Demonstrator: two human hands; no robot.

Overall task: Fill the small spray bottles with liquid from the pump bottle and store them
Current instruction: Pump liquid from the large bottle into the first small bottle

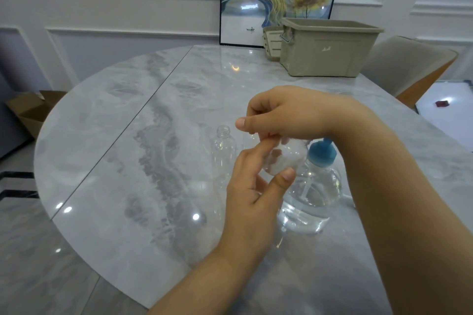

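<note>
A small clear spray bottle (pixel 284 158) is tilted in the air above the table, blurred. My left hand (pixel 252 192) holds its body between thumb and fingers. My right hand (pixel 284 112) pinches at its top end from above; what sits under those fingers is hidden. Another small clear bottle (pixel 223 151) stands upright on the table to the left, its neck uncapped. The large clear pump bottle (pixel 311 194) with a blue pump top stands right behind my hands, partly filled with clear liquid.
The marble table (pixel 143 140) is round with a seam down its left half. A beige storage bin (pixel 325 50) and a smaller beige basket (pixel 271 42) stand at the back right before a framed picture (pixel 256 0). A chair (pixel 409 69) is at the right.
</note>
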